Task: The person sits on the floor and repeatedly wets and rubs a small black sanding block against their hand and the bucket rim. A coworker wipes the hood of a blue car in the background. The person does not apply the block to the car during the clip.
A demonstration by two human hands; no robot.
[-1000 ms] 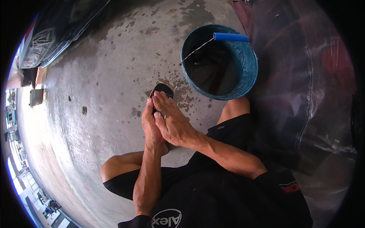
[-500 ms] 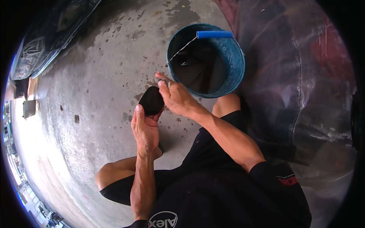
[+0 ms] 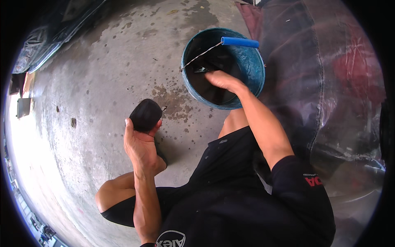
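Note:
My left hand [image 3: 140,146] is closed round the lower end of a smooth black rounded piece [image 3: 146,115], thumb on one side and fingers on the other. A small thin bit sticks out at its right edge; its exact kind does not show. To the right stands a blue bucket [image 3: 256,78] holding dark water [image 3: 214,92]. Into it reaches my right hand [image 3: 222,80], its fingertips lost in the dark water, so whether they hold anything is hidden. The bucket's wire handle with a blue tube grip [image 3: 240,42] lies across its far rim.
Grey concrete floor [image 3: 94,107] with wet spots spreads around me. Clear plastic sheeting over dark red material [image 3: 288,74] borders the bucket on the right. More plastic-covered stuff [image 3: 53,37] is at the far left. My bent knees are close below the hands.
My right hand has left the black piece's upper edge and gone right, down into the bucket. My left hand with the black piece has shifted left and slightly nearer to me.

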